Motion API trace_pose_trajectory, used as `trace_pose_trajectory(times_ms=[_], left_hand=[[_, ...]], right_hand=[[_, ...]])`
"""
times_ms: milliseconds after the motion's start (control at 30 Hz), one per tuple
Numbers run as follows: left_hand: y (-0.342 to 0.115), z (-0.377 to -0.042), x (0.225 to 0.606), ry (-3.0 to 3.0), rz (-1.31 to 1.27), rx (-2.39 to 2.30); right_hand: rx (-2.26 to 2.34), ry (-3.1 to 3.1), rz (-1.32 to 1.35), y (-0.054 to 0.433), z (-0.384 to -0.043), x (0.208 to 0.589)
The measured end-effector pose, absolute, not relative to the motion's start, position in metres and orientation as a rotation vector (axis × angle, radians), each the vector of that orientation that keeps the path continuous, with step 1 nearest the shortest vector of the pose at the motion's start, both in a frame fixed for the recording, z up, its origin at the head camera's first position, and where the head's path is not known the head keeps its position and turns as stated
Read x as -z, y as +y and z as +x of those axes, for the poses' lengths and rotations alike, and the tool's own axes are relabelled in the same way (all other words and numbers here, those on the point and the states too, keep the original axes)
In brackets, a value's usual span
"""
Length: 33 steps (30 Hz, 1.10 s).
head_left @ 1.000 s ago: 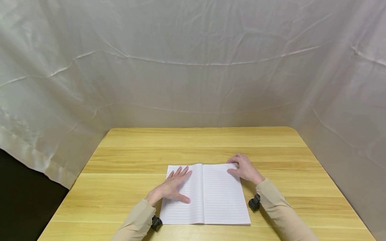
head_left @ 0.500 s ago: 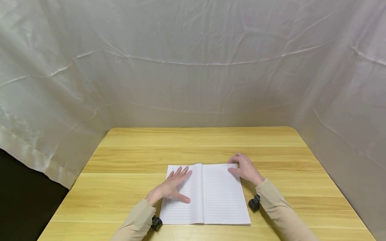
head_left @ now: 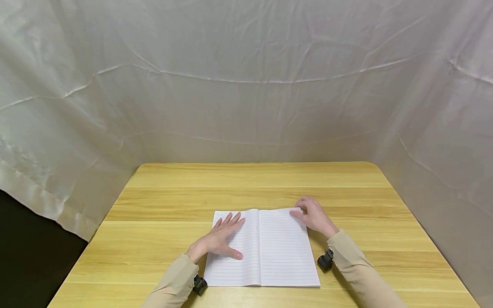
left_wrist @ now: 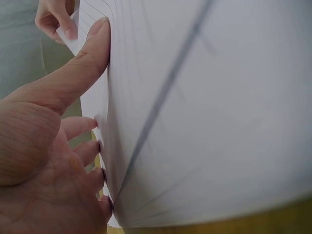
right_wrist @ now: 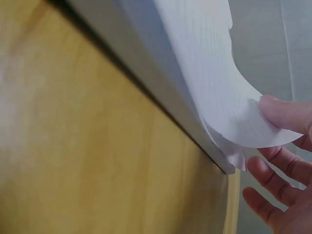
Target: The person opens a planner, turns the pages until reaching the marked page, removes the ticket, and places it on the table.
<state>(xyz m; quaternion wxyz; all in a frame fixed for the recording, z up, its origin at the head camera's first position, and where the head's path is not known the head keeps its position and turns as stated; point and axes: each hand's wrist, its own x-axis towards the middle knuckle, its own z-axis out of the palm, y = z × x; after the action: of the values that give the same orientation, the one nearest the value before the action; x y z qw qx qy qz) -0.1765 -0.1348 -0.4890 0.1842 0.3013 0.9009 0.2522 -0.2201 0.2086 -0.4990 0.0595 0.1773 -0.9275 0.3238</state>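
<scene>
An open lined notebook (head_left: pixel 286 252) lies flat on the wooden table, its centre fold running toward the person. Spread over the left page, my left hand (head_left: pixel 221 239) rests with straight fingers and thumb apart; the left wrist view shows its thumb (left_wrist: pixel 100 41) and fingertips touching the paper. At the far right corner my right hand (head_left: pixel 313 214) pinches a page (right_wrist: pixel 239 107) between thumb and fingers. In the right wrist view that page's corner curves up off the stack, and another sheet (right_wrist: pixel 231 151) lifts slightly beneath it.
The light wooden table (head_left: pixel 173 201) extends around the notebook. A pale cloth curtain (head_left: pixel 246 107) hangs behind the table and along its sides. A dark area (head_left: pixel 34 252) shows at the lower left. Each wrist carries a small black camera (head_left: pixel 325 260).
The right hand's fingers have drawn in slightly at the corner, and the page corner there has risen a little. The left hand stays in place.
</scene>
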Motion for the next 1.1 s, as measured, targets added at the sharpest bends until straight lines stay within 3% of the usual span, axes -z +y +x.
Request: trace_pose_trajectory(times_ms=[667, 1100], left_hand=[[-0.138, -0.179, 0.494, 2.519, 0.878, -0.814], [-0.138, -0.177, 0.491, 2.485, 0.802, -1.057]], right_hand=[[-1.775, -2.660, 0.511, 0.206, -0.200, 0.476], [-2.192, -2.690, 0.808, 0.206, -0.193, 0.462]])
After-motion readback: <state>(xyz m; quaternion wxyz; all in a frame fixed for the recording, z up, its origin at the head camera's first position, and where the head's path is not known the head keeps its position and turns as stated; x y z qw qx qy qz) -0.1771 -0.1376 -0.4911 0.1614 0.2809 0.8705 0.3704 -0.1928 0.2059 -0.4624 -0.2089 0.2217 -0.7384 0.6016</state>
